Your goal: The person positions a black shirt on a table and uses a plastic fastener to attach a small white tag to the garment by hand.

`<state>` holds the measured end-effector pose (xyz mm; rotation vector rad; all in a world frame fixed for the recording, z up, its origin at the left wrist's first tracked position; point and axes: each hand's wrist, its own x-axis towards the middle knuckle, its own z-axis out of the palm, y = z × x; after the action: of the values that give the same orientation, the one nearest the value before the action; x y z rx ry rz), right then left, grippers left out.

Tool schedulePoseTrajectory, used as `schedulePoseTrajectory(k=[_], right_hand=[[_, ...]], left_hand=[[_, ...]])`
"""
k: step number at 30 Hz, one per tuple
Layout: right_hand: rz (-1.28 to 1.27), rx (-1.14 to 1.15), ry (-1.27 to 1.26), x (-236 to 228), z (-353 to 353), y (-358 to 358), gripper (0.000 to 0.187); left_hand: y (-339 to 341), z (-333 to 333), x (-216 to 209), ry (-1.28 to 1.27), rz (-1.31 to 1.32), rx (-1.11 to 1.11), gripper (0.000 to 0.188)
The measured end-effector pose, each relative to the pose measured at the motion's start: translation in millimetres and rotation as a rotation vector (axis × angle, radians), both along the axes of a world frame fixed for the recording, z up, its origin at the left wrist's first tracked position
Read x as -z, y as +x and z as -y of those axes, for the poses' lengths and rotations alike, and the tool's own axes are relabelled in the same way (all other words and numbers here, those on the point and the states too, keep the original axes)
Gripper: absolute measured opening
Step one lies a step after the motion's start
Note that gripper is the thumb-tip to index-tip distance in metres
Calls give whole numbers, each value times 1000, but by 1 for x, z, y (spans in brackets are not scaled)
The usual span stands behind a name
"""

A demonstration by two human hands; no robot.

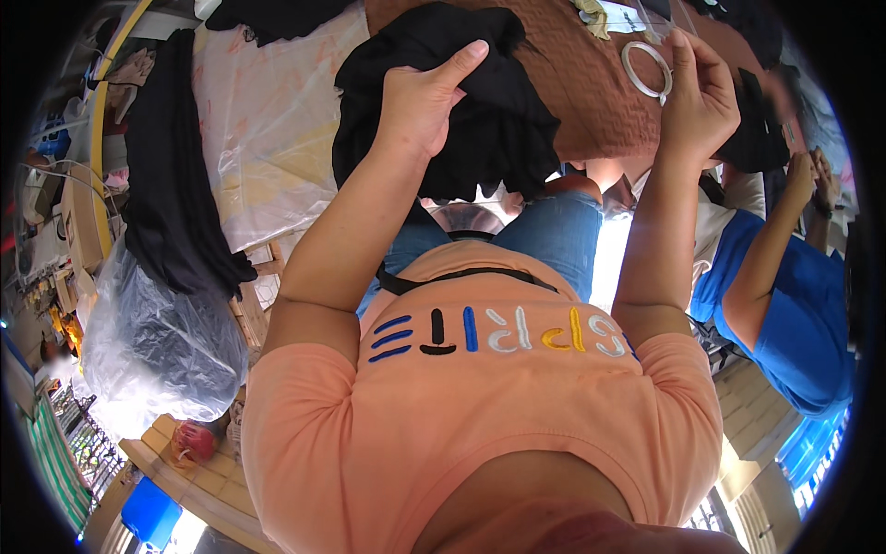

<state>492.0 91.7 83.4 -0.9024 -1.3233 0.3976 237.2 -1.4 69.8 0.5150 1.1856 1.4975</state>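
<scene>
Black cloth (498, 120) lies bunched in front of me, its lower edge hanging over my lap. My left hand (423, 103) is on it, thumb stretched out and fingers curled into the folds, partly hidden. To the right, my right hand (699, 106) is raised over the brown quilted cloth (581, 83), with thumb and fingertips pressed together. Whatever it pinches is too thin to make out. Just left of those fingertips is a white ring (625, 69); whether it touches the hand I cannot tell.
Clear plastic sheeting (268, 120) covers the surface on the left, beside a long black cloth (171, 157). A clear plastic bag (161, 337) bulges below it. At the right, a person in a blue top (784, 305) has both hands raised. A wooden bench (198, 480) is behind me.
</scene>
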Motion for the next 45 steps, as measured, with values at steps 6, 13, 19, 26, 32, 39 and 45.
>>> schedulePoseTrajectory(k=[6, 13, 19, 26, 32, 39, 45], right_hand=[[-504, -407, -310, -13, 3, 1, 13], [-658, -871, -367, -9, 0, 12, 15], [-585, -524, -433, -19, 7, -9, 1], [-162, -648, -668, -18, 84, -70, 19], [-242, -670, -740, -5, 96, -83, 21], [-315, -659, -701, -2, 101, -86, 21], [-301, -656, -721, -3, 101, -86, 21]], left_hand=[[-4, -9, 24, 30, -29, 53, 40], [-9, -5, 34, 71, -107, 80, 29], [11, 4, -8, 199, -145, 116, 29], [7, 19, -11, 61, -92, 46, 36], [10, 23, -11, 74, -36, 40, 34], [13, 24, -18, 40, 7, 30, 32], [13, 23, -16, 30, 2, 24, 33]])
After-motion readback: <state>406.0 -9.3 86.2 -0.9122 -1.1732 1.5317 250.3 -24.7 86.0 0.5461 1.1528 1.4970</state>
